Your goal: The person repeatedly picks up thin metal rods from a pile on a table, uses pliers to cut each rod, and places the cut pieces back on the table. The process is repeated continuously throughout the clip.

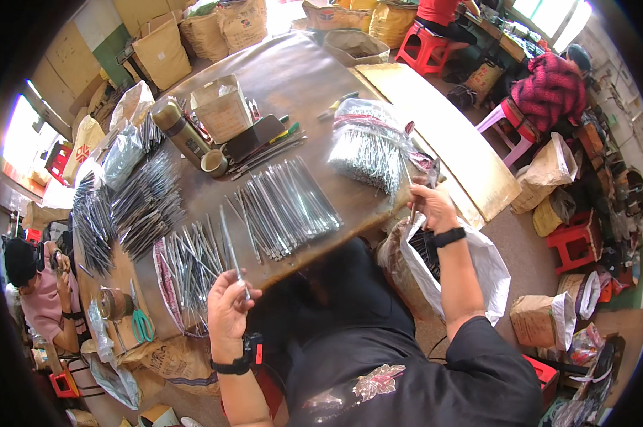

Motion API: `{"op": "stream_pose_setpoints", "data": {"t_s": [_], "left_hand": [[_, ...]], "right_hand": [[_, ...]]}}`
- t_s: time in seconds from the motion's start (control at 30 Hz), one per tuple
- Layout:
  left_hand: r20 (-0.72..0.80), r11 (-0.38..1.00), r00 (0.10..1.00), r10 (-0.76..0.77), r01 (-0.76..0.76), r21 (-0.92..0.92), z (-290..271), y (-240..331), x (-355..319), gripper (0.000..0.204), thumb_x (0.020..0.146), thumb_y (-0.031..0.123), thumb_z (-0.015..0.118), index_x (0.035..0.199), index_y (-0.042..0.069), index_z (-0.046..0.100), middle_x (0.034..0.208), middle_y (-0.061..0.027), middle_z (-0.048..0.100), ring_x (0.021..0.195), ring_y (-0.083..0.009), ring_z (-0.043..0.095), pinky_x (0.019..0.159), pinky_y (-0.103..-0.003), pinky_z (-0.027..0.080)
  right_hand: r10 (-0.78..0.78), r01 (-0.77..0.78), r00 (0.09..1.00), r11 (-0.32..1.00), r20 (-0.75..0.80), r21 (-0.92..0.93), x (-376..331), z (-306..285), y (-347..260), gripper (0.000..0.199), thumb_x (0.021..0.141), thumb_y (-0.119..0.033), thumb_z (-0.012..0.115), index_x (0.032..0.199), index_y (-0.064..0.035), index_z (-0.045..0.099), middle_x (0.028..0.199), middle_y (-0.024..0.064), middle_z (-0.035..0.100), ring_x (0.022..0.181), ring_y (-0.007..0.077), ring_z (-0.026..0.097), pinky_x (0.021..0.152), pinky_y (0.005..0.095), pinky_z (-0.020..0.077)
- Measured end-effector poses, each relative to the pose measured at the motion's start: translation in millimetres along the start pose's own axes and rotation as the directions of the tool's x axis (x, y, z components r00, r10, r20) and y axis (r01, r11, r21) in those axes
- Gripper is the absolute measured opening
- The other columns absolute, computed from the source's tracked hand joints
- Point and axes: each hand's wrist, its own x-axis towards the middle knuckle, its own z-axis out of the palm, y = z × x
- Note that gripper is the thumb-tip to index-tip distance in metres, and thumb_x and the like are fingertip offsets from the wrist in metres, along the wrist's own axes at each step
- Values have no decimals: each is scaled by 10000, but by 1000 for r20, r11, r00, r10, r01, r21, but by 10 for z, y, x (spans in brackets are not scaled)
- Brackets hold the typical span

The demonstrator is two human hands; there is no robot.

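Observation:
My left hand, at the table's near edge, is closed around a long, slim metal piece that points up and away, tapering at its far end. Out to the right, my right hand pinches a thin metal strip, partly hidden by the fingers. Between the hands, similar metal pieces lie side by side in a row. Left of them is a looser pile on a red-edged bag. A clear plastic bag full of thin metal pieces lies beyond my right hand.
An open white sack with dark pieces stands below my right hand. On the table are a thermos, a cup, a cardboard box and dark metal bundles. Teal-handled scissors lie left. Other people sit nearby.

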Motion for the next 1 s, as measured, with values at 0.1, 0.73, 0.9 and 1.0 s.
{"op": "stream_pose_setpoints", "data": {"t_s": [0.1,0.73,0.9,1.0], "left_hand": [[-32,1000,999,13,-14,-22,-110,35,-112,233,861,9,572,1094,17,577,800,-60,649,669,-176,681,491,-173,513],[115,993,991,-61,72,-98,181,-314,-143,224,808,-44,644,1019,-14,574,907,-109,652,857,-273,689,674,-270,583],[193,989,975,-110,127,-78,396,-414,-246,222,807,-52,645,1000,19,560,895,-85,647,830,-262,695,627,-273,576],[194,998,979,-58,63,-22,499,-425,-323,182,811,-55,656,933,28,549,873,-94,644,801,-254,696,618,-286,589]], "right_hand": [[187,-263,942,928,279,264,-32,-176,-99,186,893,-113,601,1046,-10,581,754,27,586,674,159,590,635,347,531],[91,-171,951,952,297,253,-496,560,-38,62,903,-102,601,926,-88,545,772,58,600,712,188,623,617,326,551],[37,-92,863,992,504,84,-1257,1012,106,123,882,-51,594,968,-40,506,801,144,644,661,234,659,566,359,563],[-26,-14,859,997,511,74,-1491,1250,236,111,882,-28,612,943,-37,520,813,140,659,702,216,672,493,368,555]]}}
